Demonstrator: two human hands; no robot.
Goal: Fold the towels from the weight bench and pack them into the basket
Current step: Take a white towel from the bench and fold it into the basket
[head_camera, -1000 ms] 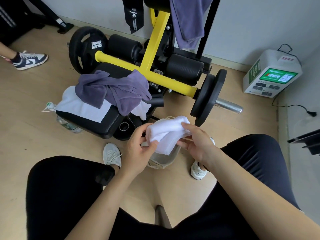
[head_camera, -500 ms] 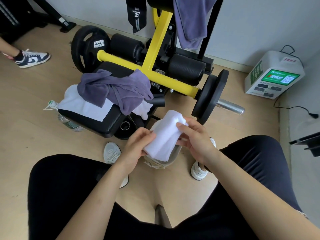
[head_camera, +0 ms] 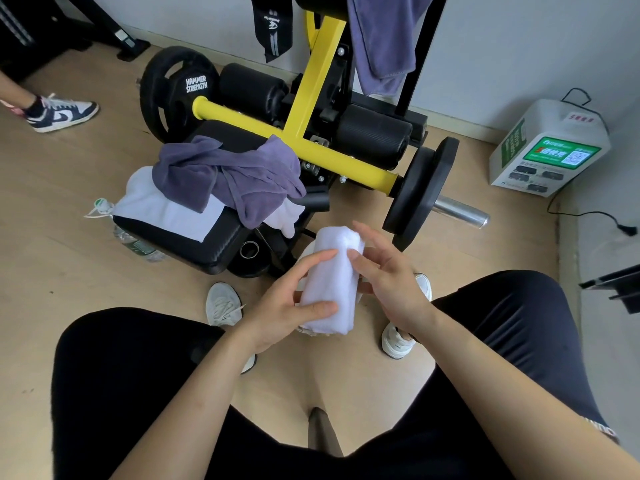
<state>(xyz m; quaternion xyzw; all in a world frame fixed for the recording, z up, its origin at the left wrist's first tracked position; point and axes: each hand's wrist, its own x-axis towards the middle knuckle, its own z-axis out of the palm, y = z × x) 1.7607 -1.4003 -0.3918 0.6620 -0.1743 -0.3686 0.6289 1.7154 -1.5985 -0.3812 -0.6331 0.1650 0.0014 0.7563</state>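
Observation:
A rolled white towel (head_camera: 332,282) is held lengthwise between my knees, over the basket (head_camera: 309,331), of which only a sliver of pale rim shows beneath it. My left hand (head_camera: 284,306) grips the roll from the left, thumb across its near end and fingers along its side. My right hand (head_camera: 388,282) touches the roll's right side with straight fingers. On the black bench pad (head_camera: 194,244) a crumpled purple towel (head_camera: 228,174) lies over a flat white towel (head_camera: 162,206). Another purple towel (head_camera: 377,43) hangs from the machine's frame.
The yellow bar (head_camera: 311,150) with black weight plates (head_camera: 419,188) stands just beyond the basket. A water bottle (head_camera: 135,240) lies by the bench. A white charging box (head_camera: 550,150) with a cable sits at right. Another person's shoe (head_camera: 62,114) is at far left.
The white towel has gone from a loose bundle held crosswise to a tight roll pointing away from me and lower over the basket. My right fingers have straightened against it.

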